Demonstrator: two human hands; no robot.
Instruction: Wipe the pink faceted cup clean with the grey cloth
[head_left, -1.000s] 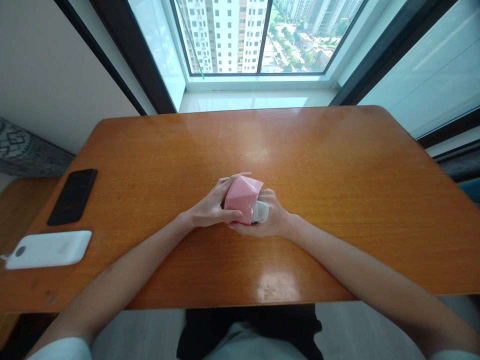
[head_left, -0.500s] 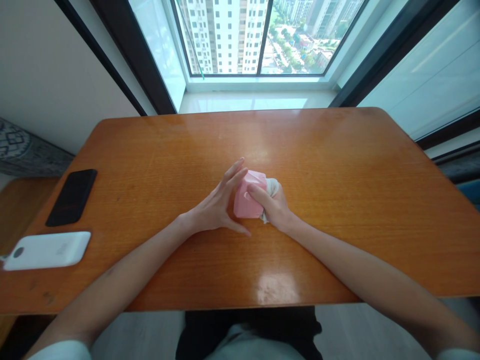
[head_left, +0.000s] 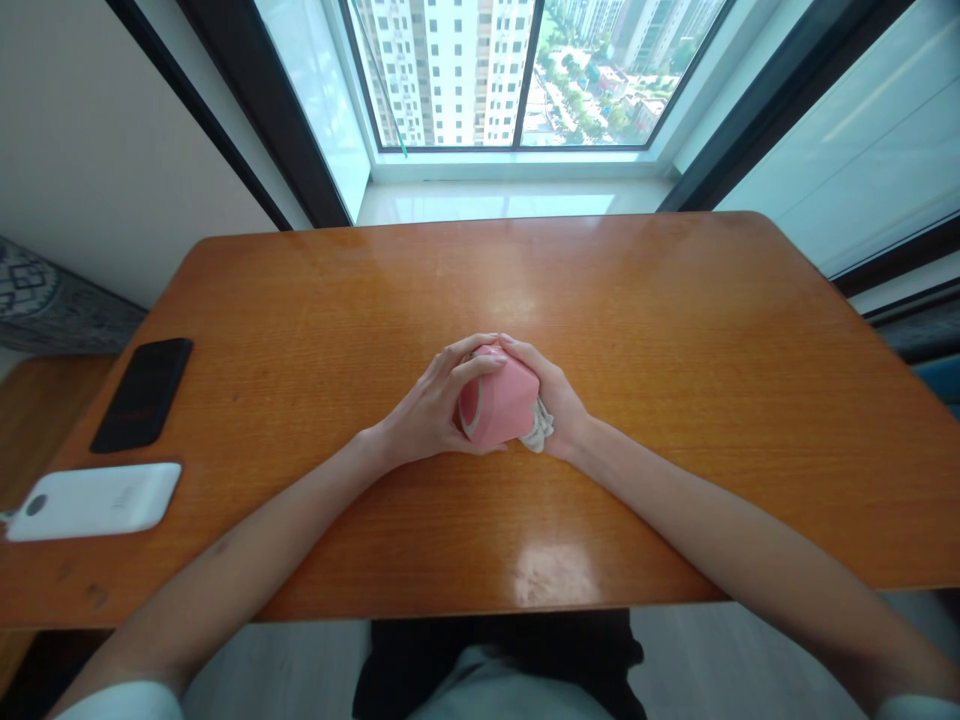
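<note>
Pink box (head_left: 501, 408) at frame centre, low over the table (head_left: 675, 350), clamped between both hands. Left hand (head_left: 424, 418) is curled on its left face with fingers hooked over the top, and right hand (head_left: 559, 400) is wrapped round the right side and back, equally near. Box is tilted, with what looks like a rimmed end facing lower left. A white wad (head_left: 541, 433) sticks out under the right palm, can't tell what it is or if it's gripped. Box underside and right fingertips hidden. Phone (head_left: 142, 393) and white pack (head_left: 94, 500) sit well apart at far left
</note>
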